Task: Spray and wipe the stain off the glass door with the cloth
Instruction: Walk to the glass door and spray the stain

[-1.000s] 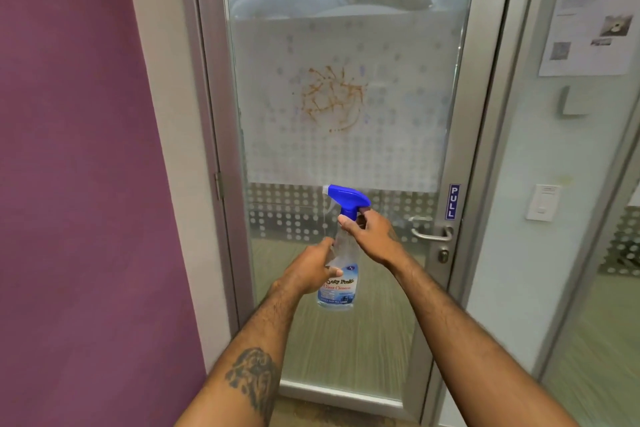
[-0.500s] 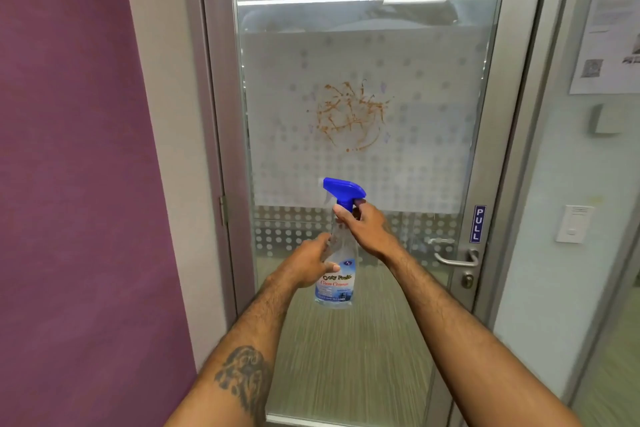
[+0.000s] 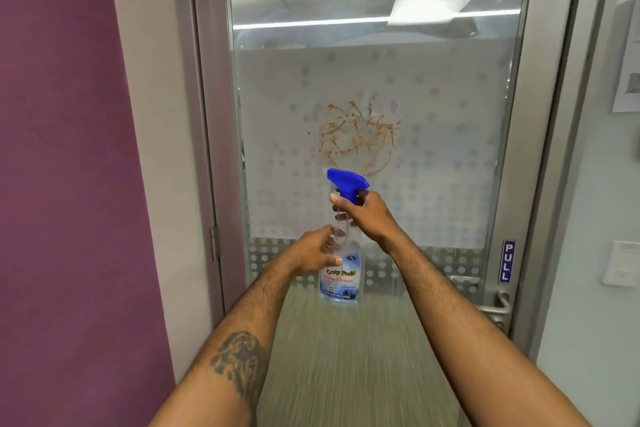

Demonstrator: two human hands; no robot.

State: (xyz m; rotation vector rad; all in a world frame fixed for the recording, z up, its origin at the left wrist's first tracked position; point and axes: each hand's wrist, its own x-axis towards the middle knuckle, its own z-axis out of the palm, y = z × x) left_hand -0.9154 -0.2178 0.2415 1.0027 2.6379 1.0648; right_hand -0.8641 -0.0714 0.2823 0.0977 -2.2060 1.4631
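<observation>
Both hands' fingers round spray bottle (image 3: pixel 341 274), L hand (image 3: pixel 311 255) w/ R hand (image 3: pixel 367 215); trigger finger prob. hidden.

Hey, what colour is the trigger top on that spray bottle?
Bright blue trigger head on a clear spray bottle, seen best in the head view.

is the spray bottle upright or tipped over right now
Upright. The spray bottle hangs vertical, blue trigger head on top, right hand at its neck, left hand on its body.
</observation>
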